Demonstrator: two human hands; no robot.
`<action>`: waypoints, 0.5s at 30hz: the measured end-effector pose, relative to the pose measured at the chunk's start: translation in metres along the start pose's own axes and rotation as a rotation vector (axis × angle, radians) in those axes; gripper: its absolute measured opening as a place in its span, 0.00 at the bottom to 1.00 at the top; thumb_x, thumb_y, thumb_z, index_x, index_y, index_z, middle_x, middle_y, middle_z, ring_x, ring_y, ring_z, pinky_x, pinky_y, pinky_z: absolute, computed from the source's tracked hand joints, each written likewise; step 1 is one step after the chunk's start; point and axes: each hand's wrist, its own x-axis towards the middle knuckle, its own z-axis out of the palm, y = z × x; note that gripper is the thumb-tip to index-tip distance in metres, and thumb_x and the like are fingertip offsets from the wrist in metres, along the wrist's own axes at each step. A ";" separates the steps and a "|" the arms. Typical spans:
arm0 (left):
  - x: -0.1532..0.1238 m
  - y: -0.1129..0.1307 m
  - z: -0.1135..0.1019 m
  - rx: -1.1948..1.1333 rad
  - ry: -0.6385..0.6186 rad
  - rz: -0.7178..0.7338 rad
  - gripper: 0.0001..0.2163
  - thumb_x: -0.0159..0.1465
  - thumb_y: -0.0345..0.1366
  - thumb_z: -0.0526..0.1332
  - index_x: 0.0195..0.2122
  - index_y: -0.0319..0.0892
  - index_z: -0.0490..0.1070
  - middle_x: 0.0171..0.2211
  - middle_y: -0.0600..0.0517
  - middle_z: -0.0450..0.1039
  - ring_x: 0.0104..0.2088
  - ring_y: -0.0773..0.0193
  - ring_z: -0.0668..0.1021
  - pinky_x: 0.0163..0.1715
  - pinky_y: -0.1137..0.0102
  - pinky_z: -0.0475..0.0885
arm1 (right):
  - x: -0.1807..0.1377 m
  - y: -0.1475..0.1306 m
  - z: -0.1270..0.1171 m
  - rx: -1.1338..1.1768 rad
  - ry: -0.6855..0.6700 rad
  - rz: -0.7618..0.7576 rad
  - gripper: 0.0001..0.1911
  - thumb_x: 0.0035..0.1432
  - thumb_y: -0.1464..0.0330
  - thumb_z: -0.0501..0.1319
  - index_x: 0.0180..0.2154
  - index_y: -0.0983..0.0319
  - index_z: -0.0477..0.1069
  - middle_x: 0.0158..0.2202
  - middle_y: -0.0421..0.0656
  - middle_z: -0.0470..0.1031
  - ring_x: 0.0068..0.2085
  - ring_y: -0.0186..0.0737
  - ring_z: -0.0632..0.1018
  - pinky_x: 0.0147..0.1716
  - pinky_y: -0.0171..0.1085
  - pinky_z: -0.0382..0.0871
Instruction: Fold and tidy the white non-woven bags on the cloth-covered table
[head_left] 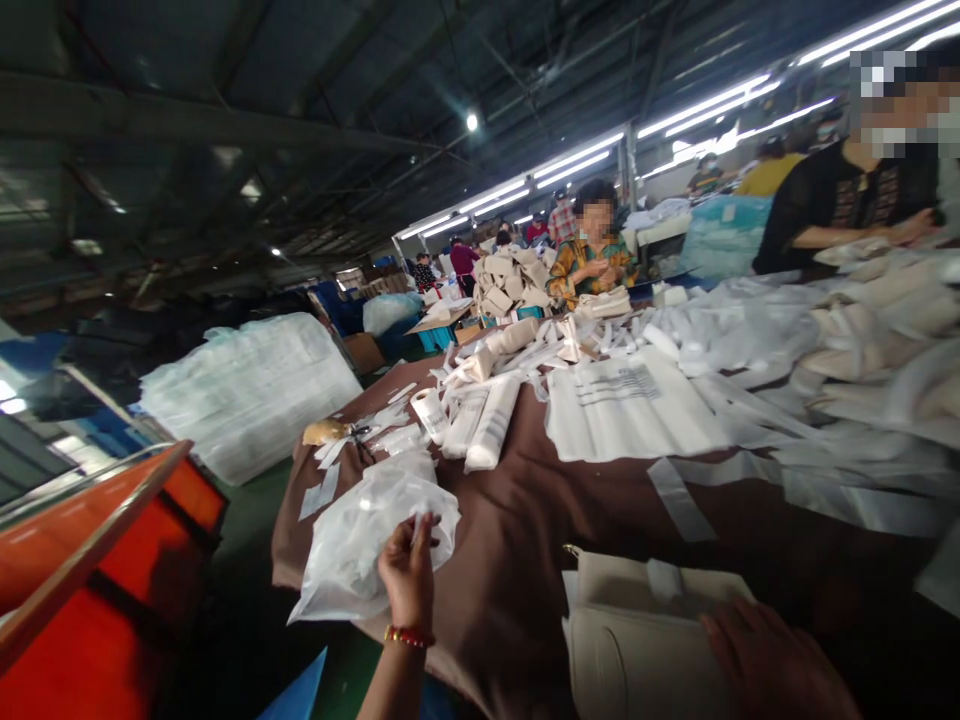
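My left hand [409, 565], with a red beaded bracelet at the wrist, is closed in a pinch at the near right edge of a translucent plastic bag [349, 550]. That bag lies at the table's left corner with whitish contents that I cannot make out. Whether anything small is between the fingertips does not show. Near the front edge, my right hand [776, 655] grips the right side of a cream handbag [645, 630]. The handbag has a flap, a strap tab and a bit of metal hardware at its upper left corner. Shadow partly hides the right fingers.
Brown cloth [525, 530] covers the table. Printed plastic bags [630, 400], white rolls [491, 425] and wrapped cream pieces [892, 330] lie across it. An orange cart [112, 560] stands left, beside a plastic-wrapped stack [247, 390]. Co-workers sit at the far side [592, 265] and right [847, 200].
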 end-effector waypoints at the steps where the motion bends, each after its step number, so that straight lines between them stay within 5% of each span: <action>1: -0.006 0.014 0.011 -0.158 -0.034 -0.005 0.17 0.55 0.49 0.61 0.23 0.42 0.59 0.26 0.52 0.72 0.26 0.68 0.72 0.30 0.73 0.67 | 0.000 -0.002 0.001 0.027 -0.011 0.055 0.16 0.66 0.64 0.48 0.30 0.59 0.69 0.30 0.44 0.73 0.32 0.44 0.72 0.29 0.43 0.56; 3: -0.022 0.041 0.037 -0.392 -0.216 -0.009 0.17 0.52 0.43 0.66 0.24 0.42 0.58 0.24 0.55 0.71 0.26 0.69 0.72 0.29 0.74 0.67 | 0.001 -0.008 0.003 0.117 -0.019 0.205 0.15 0.66 0.61 0.49 0.31 0.59 0.68 0.29 0.43 0.72 0.31 0.44 0.72 0.31 0.43 0.59; 6: -0.056 0.069 0.082 -0.471 -0.694 -0.069 0.16 0.52 0.43 0.67 0.35 0.42 0.64 0.21 0.59 0.66 0.22 0.71 0.68 0.25 0.75 0.65 | 0.009 -0.014 0.001 0.339 -0.037 0.421 0.16 0.65 0.58 0.49 0.46 0.60 0.67 0.41 0.46 0.74 0.40 0.46 0.75 0.38 0.44 0.64; 8: -0.081 0.078 0.111 -0.417 -0.904 -0.111 0.15 0.54 0.47 0.64 0.32 0.40 0.67 0.20 0.59 0.62 0.21 0.72 0.64 0.22 0.76 0.61 | 0.018 -0.014 -0.004 0.515 -0.076 0.507 0.26 0.62 0.56 0.52 0.58 0.61 0.57 0.52 0.49 0.69 0.49 0.49 0.72 0.45 0.45 0.64; 10: -0.103 0.082 0.137 -0.346 -0.993 -0.102 0.16 0.55 0.49 0.61 0.25 0.39 0.66 0.20 0.58 0.60 0.21 0.72 0.61 0.22 0.75 0.59 | 0.029 -0.012 -0.012 0.679 -0.087 0.535 0.37 0.55 0.54 0.58 0.61 0.63 0.52 0.53 0.50 0.68 0.51 0.51 0.71 0.49 0.47 0.62; 12: -0.120 0.085 0.156 -0.270 -1.050 -0.076 0.17 0.54 0.50 0.60 0.22 0.41 0.63 0.20 0.58 0.59 0.22 0.72 0.61 0.22 0.75 0.59 | 0.038 -0.010 -0.019 0.830 -0.051 0.570 0.33 0.50 0.54 0.61 0.55 0.63 0.62 0.45 0.48 0.73 0.46 0.49 0.73 0.49 0.47 0.61; 15: -0.130 0.088 0.170 -0.052 -1.053 0.029 0.18 0.54 0.52 0.57 0.19 0.42 0.59 0.17 0.58 0.57 0.21 0.71 0.62 0.22 0.75 0.61 | 0.041 -0.007 -0.024 0.980 0.004 0.671 0.14 0.53 0.57 0.56 0.33 0.60 0.71 0.31 0.41 0.74 0.35 0.41 0.75 0.40 0.39 0.65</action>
